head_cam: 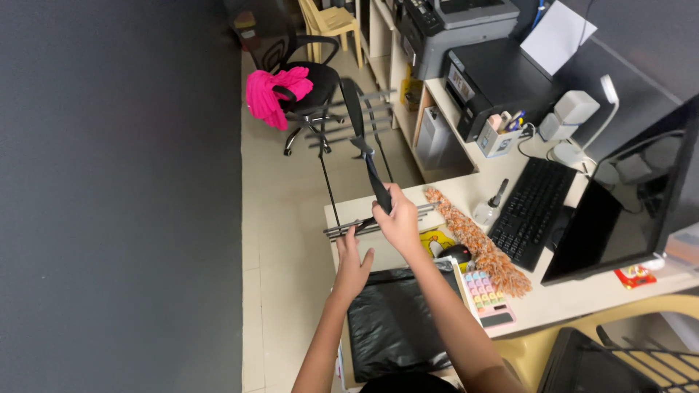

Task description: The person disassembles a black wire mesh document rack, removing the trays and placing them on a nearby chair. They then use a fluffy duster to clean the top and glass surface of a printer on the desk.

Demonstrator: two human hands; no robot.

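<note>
Office counter (pixel 582 295), frame centre: metal rack (pixel 364 131) handled.
Right hand (pixel 399 218) grip closed on black strap (pixel 368 156); left hand (pixel 352 266) open, beside rack.

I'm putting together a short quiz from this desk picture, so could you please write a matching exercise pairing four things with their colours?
Things:
1. cloth on the office chair
2. keyboard
3. calculator
4. plastic bag on the desk

Colours:
A. glossy black
B. pastel keys
C. bright pink
D. matt black

Pairs: 1-C, 2-D, 3-B, 4-A
</note>
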